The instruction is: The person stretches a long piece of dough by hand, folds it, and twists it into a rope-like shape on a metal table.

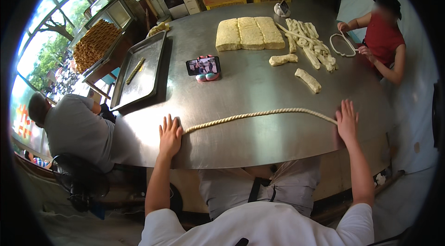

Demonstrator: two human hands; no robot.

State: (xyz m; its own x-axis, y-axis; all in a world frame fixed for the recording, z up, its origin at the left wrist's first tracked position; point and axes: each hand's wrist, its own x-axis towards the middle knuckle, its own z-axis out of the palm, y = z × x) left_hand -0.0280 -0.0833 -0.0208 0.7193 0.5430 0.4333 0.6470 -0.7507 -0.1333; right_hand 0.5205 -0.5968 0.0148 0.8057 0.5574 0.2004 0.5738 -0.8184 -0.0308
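A long twisted rope of pale dough (259, 113) stretches across the near part of the steel table, bowing slightly away from me. Its left end lies under or beside my left hand (170, 135), which is flat with the fingers apart. At the other end, my right hand (347, 121) also lies flat, fingers extended and pointing away. Neither hand grips the dough; both palms face the table. Beyond the rope, toward the right, are two short thick dough pieces, one nearer (308, 81) and one farther (283, 59).
Farther back are a scored dough slab (250, 34) and piled dough strips (311, 42). A propped phone (203, 66) stands mid-table. At left, a metal tray (150, 67) holds one dough twist (135, 71). A person in red (384, 35) holds a dough loop (343, 51); another sits left (79, 125).
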